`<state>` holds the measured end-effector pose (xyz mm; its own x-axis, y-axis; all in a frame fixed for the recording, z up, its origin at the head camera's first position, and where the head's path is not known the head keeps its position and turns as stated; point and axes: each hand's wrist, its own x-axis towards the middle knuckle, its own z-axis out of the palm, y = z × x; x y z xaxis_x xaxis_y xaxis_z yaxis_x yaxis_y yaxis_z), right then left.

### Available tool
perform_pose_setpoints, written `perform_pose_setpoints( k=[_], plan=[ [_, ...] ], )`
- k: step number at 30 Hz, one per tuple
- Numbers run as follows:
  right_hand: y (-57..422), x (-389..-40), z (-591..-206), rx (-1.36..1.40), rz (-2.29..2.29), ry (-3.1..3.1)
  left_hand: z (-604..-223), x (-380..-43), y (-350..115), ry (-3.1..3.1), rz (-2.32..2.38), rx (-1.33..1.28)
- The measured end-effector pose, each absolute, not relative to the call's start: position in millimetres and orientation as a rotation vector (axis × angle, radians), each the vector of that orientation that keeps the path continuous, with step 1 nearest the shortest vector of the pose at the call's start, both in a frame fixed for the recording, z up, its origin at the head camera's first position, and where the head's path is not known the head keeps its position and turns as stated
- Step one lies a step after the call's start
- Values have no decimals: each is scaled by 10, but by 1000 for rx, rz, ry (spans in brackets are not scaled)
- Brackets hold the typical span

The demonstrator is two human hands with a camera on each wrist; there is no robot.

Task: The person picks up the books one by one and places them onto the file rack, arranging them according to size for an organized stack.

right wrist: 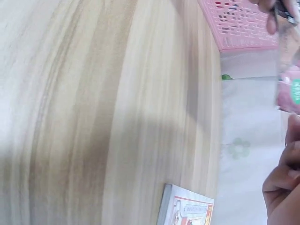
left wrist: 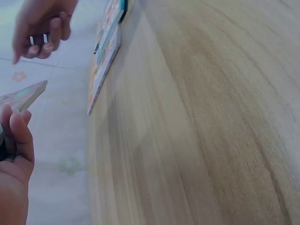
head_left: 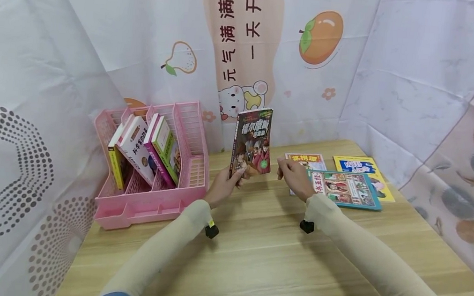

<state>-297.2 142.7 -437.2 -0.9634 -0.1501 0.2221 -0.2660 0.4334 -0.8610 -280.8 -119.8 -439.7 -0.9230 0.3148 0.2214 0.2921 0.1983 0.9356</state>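
Observation:
My left hand (head_left: 222,186) grips a dark comic-style book (head_left: 252,142) by its lower left corner, thumb on the front cover. The book stands nearly upright above the table, its cover facing me. Just to the right of it, my right hand (head_left: 295,177) hovers with loosely curled fingers and holds nothing. A small dark band with white marks shows at the right hand's fingers (left wrist: 55,35) in the left wrist view. Below and beyond that hand lie a teal-edged book (head_left: 373,203), a red-and-white book (head_left: 304,157) and a yellow-and-blue book (head_left: 380,181).
A pink slotted book rack (head_left: 147,203) stands at the left of the wooden table (head_left: 234,270). Several books (head_left: 137,146) lean inside it, while its right slot (head_left: 196,172) holds none. A printed curtain (head_left: 145,32) hangs behind the table.

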Motion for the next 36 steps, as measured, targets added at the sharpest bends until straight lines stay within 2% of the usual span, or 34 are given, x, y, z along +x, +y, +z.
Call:
perform_pose_setpoints(
  k=[14, 24, 31, 36],
  plan=[
    [1089, -2958, -4392, 721, 1289, -2744, -4233, -2725, -1411, 2843, 1736, 643],
    [951, -2955, -4471, 849, 1224, -2792, -4182, -2697, -1615, 3008, 1838, 487],
    [848, -2938, -4469, 864, 1190, -2860, -4152, -2690, -1789, 3046, 1847, 476],
    [741, -2934, -4474, 1022, 1021, -2850, -4141, -2638, -1931, 3097, 1824, 424]
  ],
)
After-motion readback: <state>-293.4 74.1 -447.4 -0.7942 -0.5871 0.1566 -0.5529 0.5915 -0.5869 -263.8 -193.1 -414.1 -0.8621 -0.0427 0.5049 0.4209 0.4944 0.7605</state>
